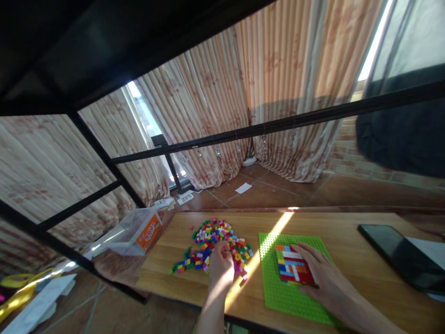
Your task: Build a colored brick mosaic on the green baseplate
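Note:
My left hand (pixel 221 264) is at the near side of a loose pile of small colourful toy bricks (pixel 212 232). Its fingers are curled together among the bricks, and whatever they may pinch is too small to make out. A green studded baseplate (pixel 278 299) lies to the right of the pile. On it sits a flat block of red, blue, white and orange bricks (pixel 292 264). My right hand (pixel 320 269) grips this block from the right, fingers over its far edge and thumb at its near corner, hiding its right side.
A black tablet-like device (pixel 399 255) lies at the right of the wooden table (pixel 239 215), over white paper. A clear plastic box (pixel 134 227) with an orange label stands off the left end. Black metal bars (pixel 215 139) cross ahead, before patterned curtains (pixel 278 60).

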The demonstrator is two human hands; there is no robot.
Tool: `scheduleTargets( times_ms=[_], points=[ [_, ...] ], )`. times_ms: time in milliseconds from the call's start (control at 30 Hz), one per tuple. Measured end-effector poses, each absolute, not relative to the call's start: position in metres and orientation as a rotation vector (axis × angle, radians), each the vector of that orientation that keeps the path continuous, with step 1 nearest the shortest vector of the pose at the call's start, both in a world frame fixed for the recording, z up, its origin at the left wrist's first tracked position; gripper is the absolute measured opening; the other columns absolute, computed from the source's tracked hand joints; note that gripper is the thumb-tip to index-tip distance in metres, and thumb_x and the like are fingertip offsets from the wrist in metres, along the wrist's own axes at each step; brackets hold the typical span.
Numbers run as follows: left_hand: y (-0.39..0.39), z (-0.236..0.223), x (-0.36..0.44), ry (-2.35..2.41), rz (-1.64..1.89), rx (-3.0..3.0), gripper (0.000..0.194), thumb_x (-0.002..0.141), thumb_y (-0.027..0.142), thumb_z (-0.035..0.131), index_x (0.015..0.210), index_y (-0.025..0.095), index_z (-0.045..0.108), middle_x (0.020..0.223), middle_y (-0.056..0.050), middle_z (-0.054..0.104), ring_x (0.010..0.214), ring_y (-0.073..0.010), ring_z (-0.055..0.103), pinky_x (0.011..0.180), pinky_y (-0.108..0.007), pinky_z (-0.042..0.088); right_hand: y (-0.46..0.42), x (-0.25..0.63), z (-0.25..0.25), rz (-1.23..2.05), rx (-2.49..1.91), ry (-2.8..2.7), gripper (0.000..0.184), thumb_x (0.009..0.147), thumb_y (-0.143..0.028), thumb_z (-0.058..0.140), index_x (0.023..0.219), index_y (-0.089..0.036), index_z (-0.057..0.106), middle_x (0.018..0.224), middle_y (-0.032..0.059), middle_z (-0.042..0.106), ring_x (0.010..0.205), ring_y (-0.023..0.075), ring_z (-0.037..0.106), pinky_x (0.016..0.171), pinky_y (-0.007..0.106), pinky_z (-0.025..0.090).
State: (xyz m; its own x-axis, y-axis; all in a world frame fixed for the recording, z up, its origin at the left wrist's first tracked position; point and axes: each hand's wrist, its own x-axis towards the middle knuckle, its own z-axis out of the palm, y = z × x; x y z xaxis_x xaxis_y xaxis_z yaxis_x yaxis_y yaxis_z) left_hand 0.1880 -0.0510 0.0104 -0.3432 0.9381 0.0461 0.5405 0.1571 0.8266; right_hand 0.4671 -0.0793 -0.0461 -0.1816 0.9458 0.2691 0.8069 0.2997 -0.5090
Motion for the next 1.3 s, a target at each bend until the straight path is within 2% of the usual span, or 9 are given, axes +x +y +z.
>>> scheduleTargets(
  times_ms=[267, 533, 667, 800, 967, 1300],
  points=[
    [-0.063, 0.016, 0.147, 2.016, 0.875, 1.538, 0.032, 0.075, 0.002, 0.043, 0.093, 0.017, 0.064, 0.095, -0.006, 0.070, 0.091, -0.0153, 0.063, 0.083, -0.024, 0.045, -0.067, 0.481, -0.057, 0.337, -1.524, -2.039, 0.073, 0.064, -0.024, 0.062, 0.134, -0.021, 0.041, 0.137, 0.0119, 0.048, 0.122, 0.0302, 0.048, 0.103, 0.045, 0.039],
    [-0.070, 0.010, 0.136, 2.105, 0.858, 1.759, 0.038, 0.070, 0.000, 0.048, 0.099, 0.019, 0.064, 0.101, -0.006, 0.066, 0.101, -0.0199, 0.057, 0.093, -0.030, 0.040, -0.066, 0.486, -0.059, 0.305, -1.573, -2.046, 0.071, 0.066, -0.026, 0.062, 0.134, -0.022, 0.040, 0.138, 0.0112, 0.047, 0.121, 0.0302, 0.050, 0.102, 0.043, 0.042],
    [-0.068, 0.014, 0.138, 2.170, 0.818, 1.849, 0.038, 0.070, 0.003, 0.050, 0.101, 0.019, 0.063, 0.101, -0.005, 0.064, 0.103, -0.0216, 0.054, 0.094, -0.033, 0.038, -0.066, 0.488, -0.063, 0.271, -1.540, -2.065, 0.073, 0.067, -0.026, 0.061, 0.135, -0.024, 0.037, 0.139, 0.0096, 0.046, 0.120, 0.0301, 0.050, 0.099, 0.042, 0.044],
    [-0.063, 0.014, 0.144, 2.225, 0.747, 1.948, 0.032, 0.073, 0.014, 0.054, 0.104, 0.018, 0.063, 0.102, -0.007, 0.062, 0.104, -0.0236, 0.051, 0.095, -0.036, 0.037, -0.065, 0.490, -0.065, 0.223, -1.515, -2.095, 0.069, 0.068, -0.026, 0.060, 0.134, -0.023, 0.038, 0.137, 0.0101, 0.048, 0.117, 0.0294, 0.053, 0.097, 0.042, 0.047],
    [-0.058, 0.007, 0.149, 2.228, 0.675, 2.007, 0.027, 0.074, 0.019, 0.057, 0.100, 0.017, 0.064, 0.100, -0.007, 0.061, 0.101, -0.0237, 0.051, 0.093, -0.035, 0.038, -0.065, 0.490, -0.064, 0.185, -1.526, -2.137, 0.068, 0.070, -0.027, 0.058, 0.134, -0.023, 0.037, 0.138, 0.0098, 0.045, 0.115, 0.0272, 0.055, 0.094, 0.040, 0.049],
    [-0.055, 0.000, 0.147, 2.179, 0.723, 2.024, 0.021, 0.084, 0.020, 0.047, 0.096, 0.017, 0.064, 0.097, -0.007, 0.062, 0.096, -0.0208, 0.054, 0.088, -0.032, 0.041, -0.068, 0.488, -0.060, 0.196, -1.532, -2.123, 0.066, 0.070, -0.029, 0.058, 0.133, -0.023, 0.039, 0.138, 0.0101, 0.046, 0.116, 0.0282, 0.055, 0.095, 0.042, 0.048]
  ],
)
